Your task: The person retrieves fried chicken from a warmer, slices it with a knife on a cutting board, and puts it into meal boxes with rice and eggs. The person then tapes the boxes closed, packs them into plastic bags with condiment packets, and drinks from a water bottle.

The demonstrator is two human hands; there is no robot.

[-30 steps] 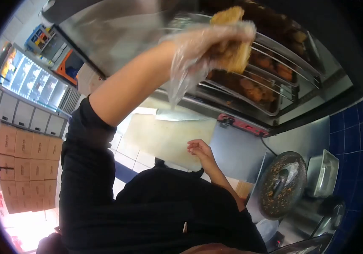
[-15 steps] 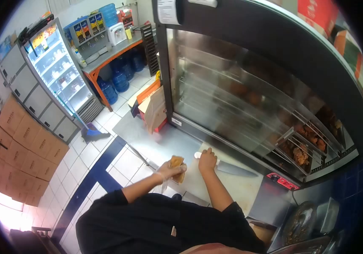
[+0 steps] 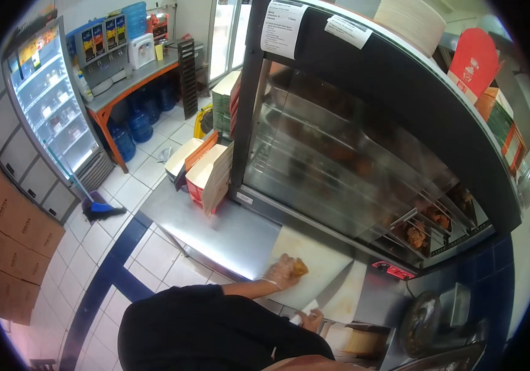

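Holding golden food (image 3: 301,268) left, knife (image 3: 336,284) right, hands (image 3: 282,273) at cutting board (image 3: 311,245), glass-fronted cabinet (image 3: 333,148) beyond

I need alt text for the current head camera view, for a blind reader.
A person's gloved left hand holds golden-brown food over a pale cutting board while the right hand grips a white-handled knife. Behind the board stands a black-framed, glass-fronted cabinet containing browned pieces.

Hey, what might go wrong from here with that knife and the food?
The knife, in the right hand, could nick the gloved left hand, which is close by; the thin glove would probably shield little. The food might slip from those gloved fingers onto the board.
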